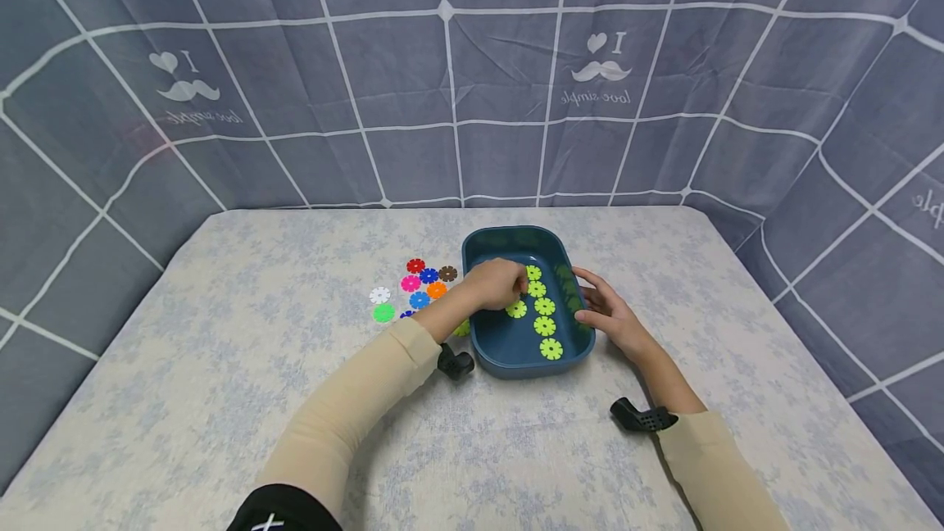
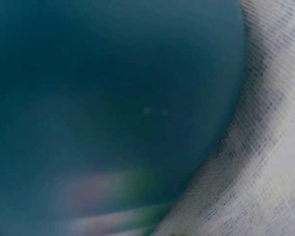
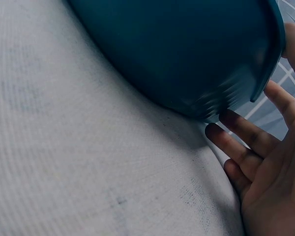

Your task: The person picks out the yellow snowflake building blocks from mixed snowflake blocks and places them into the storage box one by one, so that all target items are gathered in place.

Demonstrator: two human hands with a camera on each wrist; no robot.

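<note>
A dark blue rectangular bin [image 1: 512,369] stands on the cloth-covered table. Inside it, several yellow-green notched discs [image 1: 544,326] form a column along the right side, and another disc [image 1: 516,309] lies just below the left hand. My left hand [image 1: 496,283] reaches over the bin's left rim with fingers curled downward near the upper discs; I cannot tell whether a disc is between its fingertips, which are hidden. My right hand [image 1: 610,311] is at the right wall, its fairly straight fingers [image 3: 243,135] resting against the outside and rim.
Left of the bin lies a loose group of notched discs: red [image 1: 416,266], pink [image 1: 410,283], brown [image 1: 447,274], orange [image 1: 437,290], white [image 1: 379,295], green [image 1: 383,313] and several blues. A yellow-green disc [image 1: 461,329] lies by the left wrist. A grey checked curtain [image 1: 501,158] surrounds the table.
</note>
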